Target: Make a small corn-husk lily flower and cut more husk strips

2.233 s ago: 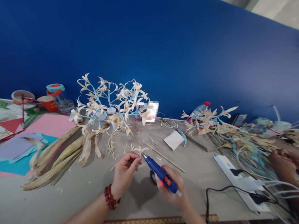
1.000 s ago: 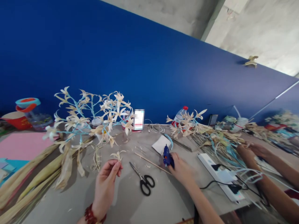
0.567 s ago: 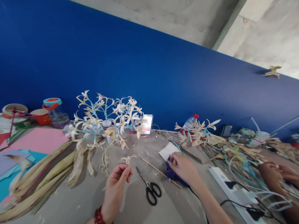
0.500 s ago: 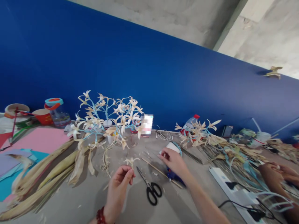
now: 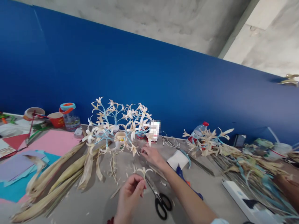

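My left hand (image 5: 133, 193) is closed in a pinch on the short stem of a small cream corn-husk flower (image 5: 144, 171), its thin petals spread above the fingertips. My right hand (image 5: 153, 155) reaches across the table toward the foot of the finished husk flowers (image 5: 133, 124); its fingers are slightly bent and apart, and I see nothing in them. Black-handled scissors (image 5: 163, 203) lie just right of my left hand, partly under my right forearm. A blue glue gun (image 5: 183, 177) rests beyond that forearm, beside a white pad (image 5: 177, 160).
Dried husks (image 5: 56, 180) and coloured paper (image 5: 54, 140) cover the left side. A white cup (image 5: 120, 140) stands among the flowers. To the right are a bottle (image 5: 198, 132), more husk flowers (image 5: 210, 138), wires and a power strip (image 5: 238, 196). A blue partition (image 5: 140, 74) borders the back.
My right hand has moved from beside the white pad leftward and away, toward the flowers. My left hand still pinches the small flower. The whole view has shifted, so things appear farther right.
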`<state>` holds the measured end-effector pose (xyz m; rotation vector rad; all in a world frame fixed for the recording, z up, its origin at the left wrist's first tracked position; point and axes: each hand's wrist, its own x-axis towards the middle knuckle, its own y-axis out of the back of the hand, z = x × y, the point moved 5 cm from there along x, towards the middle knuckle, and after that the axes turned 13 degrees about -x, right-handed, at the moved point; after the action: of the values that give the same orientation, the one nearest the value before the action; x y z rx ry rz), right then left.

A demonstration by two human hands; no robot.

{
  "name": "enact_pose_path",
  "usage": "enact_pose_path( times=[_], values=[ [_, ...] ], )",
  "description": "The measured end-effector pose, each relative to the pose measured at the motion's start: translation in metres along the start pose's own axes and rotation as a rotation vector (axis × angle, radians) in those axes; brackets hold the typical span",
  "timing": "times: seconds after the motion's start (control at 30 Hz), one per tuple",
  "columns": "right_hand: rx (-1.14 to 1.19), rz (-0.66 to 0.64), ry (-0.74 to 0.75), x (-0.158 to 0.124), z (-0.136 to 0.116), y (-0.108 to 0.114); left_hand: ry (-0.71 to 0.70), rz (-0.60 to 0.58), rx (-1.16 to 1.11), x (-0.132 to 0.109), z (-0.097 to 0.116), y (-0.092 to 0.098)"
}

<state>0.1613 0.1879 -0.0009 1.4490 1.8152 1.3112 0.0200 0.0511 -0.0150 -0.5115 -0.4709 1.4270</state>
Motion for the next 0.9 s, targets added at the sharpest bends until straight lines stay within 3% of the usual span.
enact_pose_path(
  times=[0.2,0.37,0.47,0.77,0.9],
  values=[
    [0.331,-0.022,-0.089,-0.047,-0.016,0.021,-0.022,0.036,-0.018,0.001,0.002,0.005],
    [0.980,-0.001,-0.310,-0.099,-0.033,0.031,-0.015,0.052,0.001,0.000,0.002,0.007],
    [1.159,-0.013,-0.344,-0.116,-0.043,0.033,-0.015,0.026,0.018,-0.001,0.001,0.005],
    [1.166,0.171,-0.437,-0.122,-0.039,0.020,-0.007,0.052,0.040,0.000,-0.001,0.006],
    [1.057,0.338,-0.334,-0.123,-0.033,0.025,0.002,0.050,0.044,0.002,-0.001,0.007]
  ],
)
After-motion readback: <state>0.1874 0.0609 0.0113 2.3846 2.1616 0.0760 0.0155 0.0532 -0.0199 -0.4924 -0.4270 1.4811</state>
